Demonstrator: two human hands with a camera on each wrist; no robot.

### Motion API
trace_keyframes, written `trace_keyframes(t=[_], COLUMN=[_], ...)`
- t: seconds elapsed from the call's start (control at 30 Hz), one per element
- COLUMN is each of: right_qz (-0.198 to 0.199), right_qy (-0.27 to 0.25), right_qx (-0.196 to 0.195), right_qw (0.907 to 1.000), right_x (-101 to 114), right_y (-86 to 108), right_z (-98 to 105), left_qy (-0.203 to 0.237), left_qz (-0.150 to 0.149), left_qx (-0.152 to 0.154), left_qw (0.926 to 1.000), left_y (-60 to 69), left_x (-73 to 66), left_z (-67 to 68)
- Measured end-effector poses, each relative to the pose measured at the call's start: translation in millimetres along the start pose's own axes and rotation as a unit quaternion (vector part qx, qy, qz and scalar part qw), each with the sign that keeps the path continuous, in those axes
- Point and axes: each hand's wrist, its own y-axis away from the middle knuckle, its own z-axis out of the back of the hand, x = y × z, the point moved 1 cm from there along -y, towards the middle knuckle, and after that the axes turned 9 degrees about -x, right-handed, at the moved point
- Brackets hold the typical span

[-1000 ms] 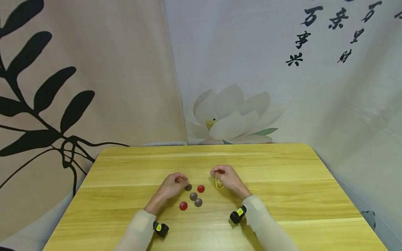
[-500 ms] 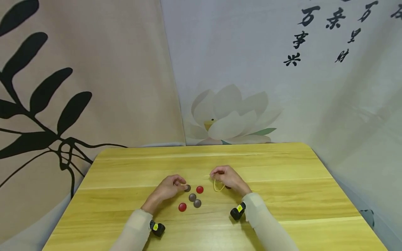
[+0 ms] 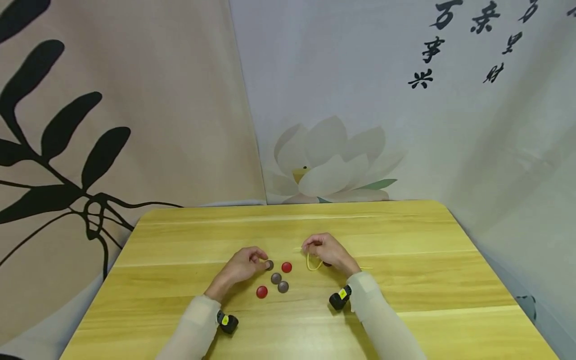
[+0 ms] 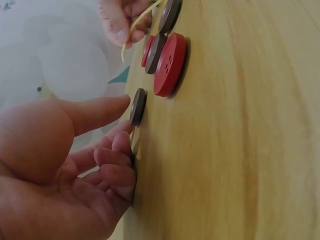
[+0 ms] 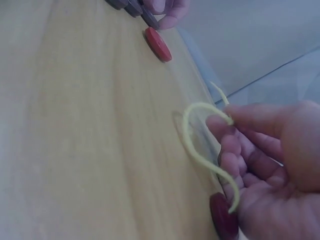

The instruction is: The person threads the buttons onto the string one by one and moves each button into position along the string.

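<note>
A dark brown button lies at the thumb and finger tips of my left hand, which pinch it at its edge; its other fingers curl loosely beside the tabletop. My right hand pinches a yellow cord between thumb and forefinger, a short end sticking out past the tips. The cord loops down to a dark red button under the right palm, and its far end shows beyond the wrist. Between the hands lie a red button, two more brown buttons and a second red button.
The wooden table has a straight back edge against a printed curtain. Each forearm bears a small black wrist camera close to the tabletop.
The left thumb and finger were apart around the brown button's edge and have closed on it. The right hand keeps its hold on the cord, and the dark red button beneath it has come into sight.
</note>
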Motion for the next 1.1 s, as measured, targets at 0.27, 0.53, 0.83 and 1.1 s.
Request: trace_keyframes(t=[0.27,0.53,0.83,1.1], right_qz=[-0.001,0.004,0.005,-0.007], right_qy=[-0.003,-0.001,-0.003,-0.023], right_qx=[-0.002,-0.007,-0.012,-0.019], right_qw=[1.0,1.0,0.9999,0.9995], right_x=[0.4,-0.9,-1.0,1.9], right_y=[1.6,1.2,-1.3,3.7], right_z=[-3.4,-5.2,-4.5,-0.4], left_qy=[0.001,-0.007,-0.006,0.0], left_qz=[-0.018,-0.022,-0.028,-0.019], left_qx=[0.003,-0.001,-0.001,0.003], left_qw=[0.9998,0.9997,0.9996,0.9998], left_y=[2.9,3.4,0.8,0.9], left_x=[0.8,2.4,0.6,-0.2], left_z=[-1.0,-1.6,-0.2,-1.5])
